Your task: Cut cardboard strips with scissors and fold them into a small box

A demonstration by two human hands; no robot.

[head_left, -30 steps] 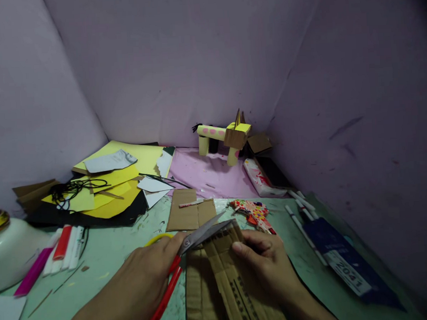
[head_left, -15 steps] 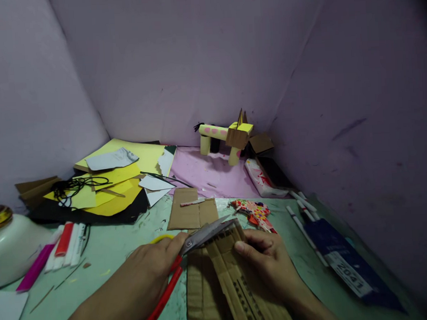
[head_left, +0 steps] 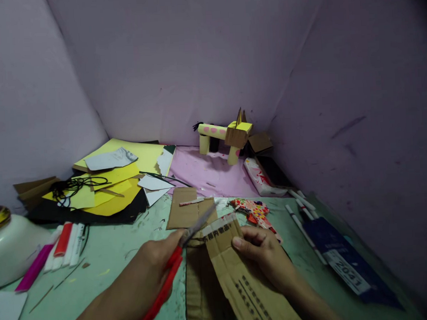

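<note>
My left hand (head_left: 151, 270) is closed round the red handles of a pair of scissors (head_left: 197, 226). The blades look slightly parted and blurred, just left of the top edge of a printed cardboard strip (head_left: 237, 273). That strip is pinched by my right hand (head_left: 263, 253), thumb on top, and hangs tilted toward me. Under it on the table lies another cardboard piece (head_left: 197, 290). Beyond the blades is a flat cardboard piece (head_left: 183, 216) with a thin red-and-white strip (head_left: 191, 202) on it. A glue gun with a colourful pattern (head_left: 254, 210) lies behind my right hand.
At the back stands a yellow giraffe-like model (head_left: 214, 131) on pink sheeting (head_left: 196, 168). Coloured paper (head_left: 118, 198) with black cord (head_left: 71, 186) is at left, near markers (head_left: 64, 239) and a white round container (head_left: 14, 251). A blue packet (head_left: 341, 249) lies right.
The scissors have come off the cardboard strip and moved slightly left. The strip has turned flatter toward me, so its printing shows more plainly.
</note>
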